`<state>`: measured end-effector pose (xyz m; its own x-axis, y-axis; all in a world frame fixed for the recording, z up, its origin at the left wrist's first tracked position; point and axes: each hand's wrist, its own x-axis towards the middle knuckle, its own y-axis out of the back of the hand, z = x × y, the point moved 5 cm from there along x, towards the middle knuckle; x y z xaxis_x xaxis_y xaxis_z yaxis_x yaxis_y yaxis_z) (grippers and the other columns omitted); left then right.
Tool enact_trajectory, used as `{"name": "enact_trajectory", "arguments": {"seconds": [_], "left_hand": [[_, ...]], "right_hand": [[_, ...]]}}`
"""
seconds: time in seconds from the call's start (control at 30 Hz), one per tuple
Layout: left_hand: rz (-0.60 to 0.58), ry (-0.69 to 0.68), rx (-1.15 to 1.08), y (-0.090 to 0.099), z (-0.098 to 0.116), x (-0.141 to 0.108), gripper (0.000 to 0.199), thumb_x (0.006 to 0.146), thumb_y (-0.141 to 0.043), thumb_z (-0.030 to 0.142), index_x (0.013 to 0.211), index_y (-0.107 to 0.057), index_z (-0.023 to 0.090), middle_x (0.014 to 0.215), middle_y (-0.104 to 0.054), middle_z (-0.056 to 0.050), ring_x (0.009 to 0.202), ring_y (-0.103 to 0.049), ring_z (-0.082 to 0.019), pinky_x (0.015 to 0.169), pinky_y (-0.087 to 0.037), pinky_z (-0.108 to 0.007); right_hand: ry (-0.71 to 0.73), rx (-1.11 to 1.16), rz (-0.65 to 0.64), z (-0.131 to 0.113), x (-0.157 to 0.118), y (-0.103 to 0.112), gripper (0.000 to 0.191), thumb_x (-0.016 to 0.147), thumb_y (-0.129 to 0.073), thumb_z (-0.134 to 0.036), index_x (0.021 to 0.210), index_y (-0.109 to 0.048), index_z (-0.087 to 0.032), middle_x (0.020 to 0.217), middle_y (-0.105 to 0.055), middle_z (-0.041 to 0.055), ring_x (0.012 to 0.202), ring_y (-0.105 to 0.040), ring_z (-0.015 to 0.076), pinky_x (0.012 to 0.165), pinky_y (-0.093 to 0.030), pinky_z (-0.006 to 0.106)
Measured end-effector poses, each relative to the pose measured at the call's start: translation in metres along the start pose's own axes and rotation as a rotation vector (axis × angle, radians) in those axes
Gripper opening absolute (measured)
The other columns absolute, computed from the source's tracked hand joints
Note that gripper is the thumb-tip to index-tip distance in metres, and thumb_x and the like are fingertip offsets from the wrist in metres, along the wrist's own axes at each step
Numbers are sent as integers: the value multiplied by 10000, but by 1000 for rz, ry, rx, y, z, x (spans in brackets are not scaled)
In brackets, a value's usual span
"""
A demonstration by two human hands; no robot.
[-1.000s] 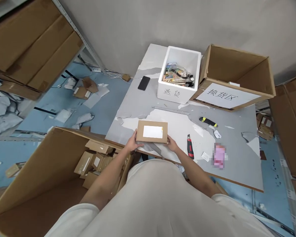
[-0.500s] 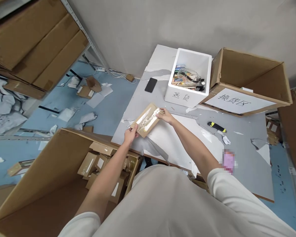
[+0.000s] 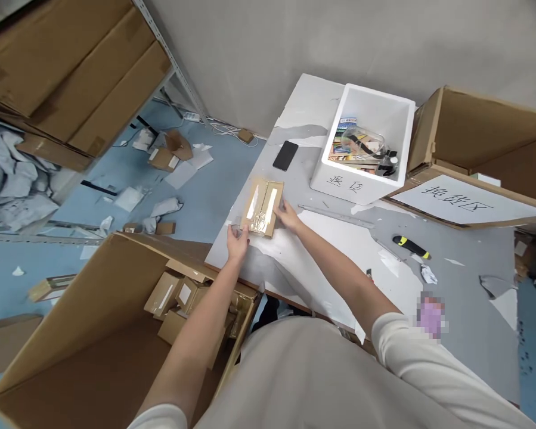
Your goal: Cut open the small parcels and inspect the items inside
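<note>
A small flat cardboard box (image 3: 263,205), closed with shiny clear tape and showing white strips on top, is between my hands over the left side of the table. My left hand (image 3: 238,243) grips its near left corner, thumb uppermost. Along its right edge is my right hand (image 3: 288,215), fingers closed on the side. A black phone (image 3: 285,155) lies just beyond the box. To the right on the tabletop is a black and yellow utility knife (image 3: 411,246).
A white foam box (image 3: 361,187) with assorted goods stands at the back, beside a large open carton (image 3: 473,196) with a handwritten label. Below left, a big carton (image 3: 84,298) holds several small boxes. Torn paper covers parts of the table (image 3: 464,274). A shelf with cartons (image 3: 71,71) stands left.
The small box has turned between my hands, so its taped end now faces me. My view has shifted, moving the table items rightward.
</note>
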<state>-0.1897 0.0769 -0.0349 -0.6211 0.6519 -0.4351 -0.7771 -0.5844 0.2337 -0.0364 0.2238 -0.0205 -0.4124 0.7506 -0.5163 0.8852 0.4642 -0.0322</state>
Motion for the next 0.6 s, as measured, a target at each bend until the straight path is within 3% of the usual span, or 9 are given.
{"name": "enact_trajectory", "arguments": {"seconds": [0.13,0.27,0.6], "left_hand": [[35,-30,-49,5,-1,8,478,868,-505,509,1256,-500,229,1319,-548,-117,1169,-566,-216,807,-554,-277],[91,-49,-142,11,6,24,424,881,-503,451,1248,-488,240,1337,-532,-112,1168,-563,-198,824,-551,-288],[116,8,-93,12,11,22,435,891,-490,430,1290,-477,259,1325,-545,-95,1147,-565,-209,735,-532,-266]], "right_hand": [[-160,117,-149,35,-37,-35,816,810,-615,-523,1489,-205,-336,1476,-392,93,1255,-494,288,916,-500,530],[-168,213,-168,40,-37,-60,790,846,-557,-535,1489,-127,-375,1530,-293,57,1322,-424,256,957,-475,521],[-180,196,-225,41,-31,-60,734,853,-541,-538,1458,-152,-391,1550,-246,47,1291,-448,258,954,-457,572]]}}
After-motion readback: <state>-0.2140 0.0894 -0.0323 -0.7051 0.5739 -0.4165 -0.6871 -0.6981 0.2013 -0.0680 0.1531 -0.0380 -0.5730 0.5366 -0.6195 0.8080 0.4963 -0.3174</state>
